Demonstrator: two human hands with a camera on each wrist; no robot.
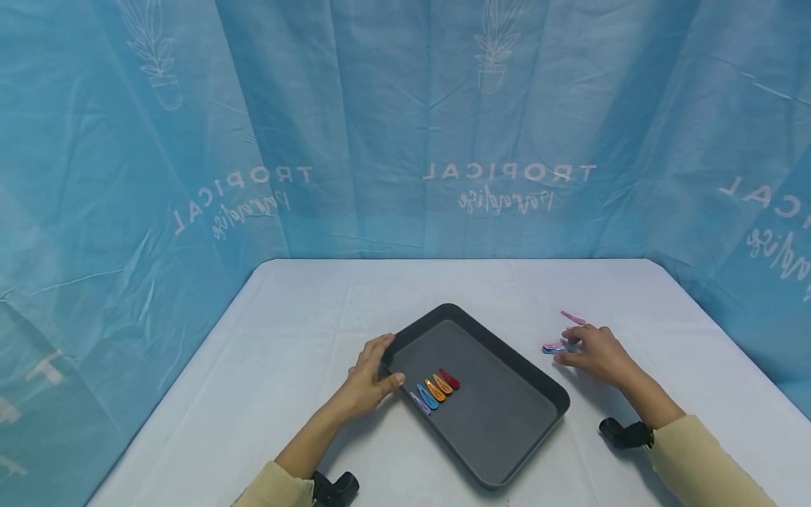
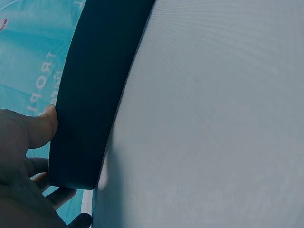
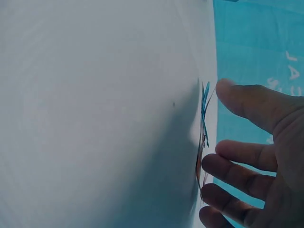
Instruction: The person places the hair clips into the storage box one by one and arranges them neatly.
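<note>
My left hand (image 1: 369, 380) holds the left corner of a dark grey tray (image 1: 507, 338), thumb and fingers on either side of it. In the left wrist view the thumb lies against the tray wall (image 2: 90, 95). Inside the tray is a row of snap hair clips: purple (image 1: 420, 403), blue (image 1: 427, 396), two orange (image 1: 435, 390) and red (image 1: 450, 379). My right hand (image 1: 595, 353) is over a small pile of hair clips (image 1: 554, 348), blue and pink, with thumb and fingers apart. Just beyond its fingers lies a pink clip (image 1: 573, 317).
A white cloth (image 1: 304, 317) covers the table. Blue printed curtains (image 1: 380, 127) hang behind it and along both sides. Each wrist wears a black camera mount, such as the right one (image 1: 624, 433).
</note>
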